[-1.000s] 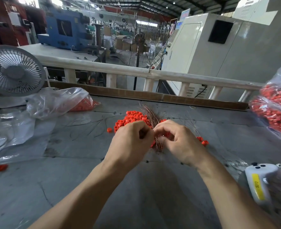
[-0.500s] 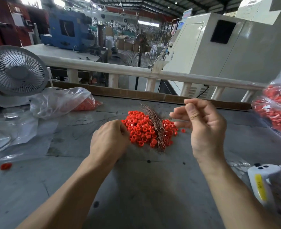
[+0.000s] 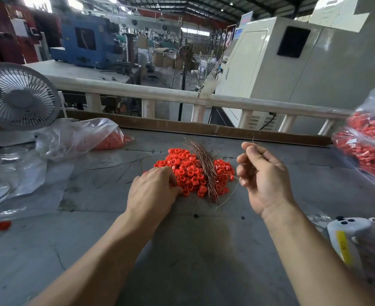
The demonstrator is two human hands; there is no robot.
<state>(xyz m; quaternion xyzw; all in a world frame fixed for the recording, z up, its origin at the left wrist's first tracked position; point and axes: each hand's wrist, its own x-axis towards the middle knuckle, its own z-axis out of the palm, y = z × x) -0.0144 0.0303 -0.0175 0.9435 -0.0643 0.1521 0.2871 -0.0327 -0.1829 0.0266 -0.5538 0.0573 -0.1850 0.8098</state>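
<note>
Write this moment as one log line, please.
left hand: fingers in red ring pile, grip hidden | right hand: pinching thin wire | wire bundle: lying across pile

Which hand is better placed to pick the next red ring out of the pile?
Left. The left hand rests on the near edge of the pile of red rings, its fingertips down among them. The right hand is raised beside the pile and pinches a thin wire, so it is occupied.
</note>
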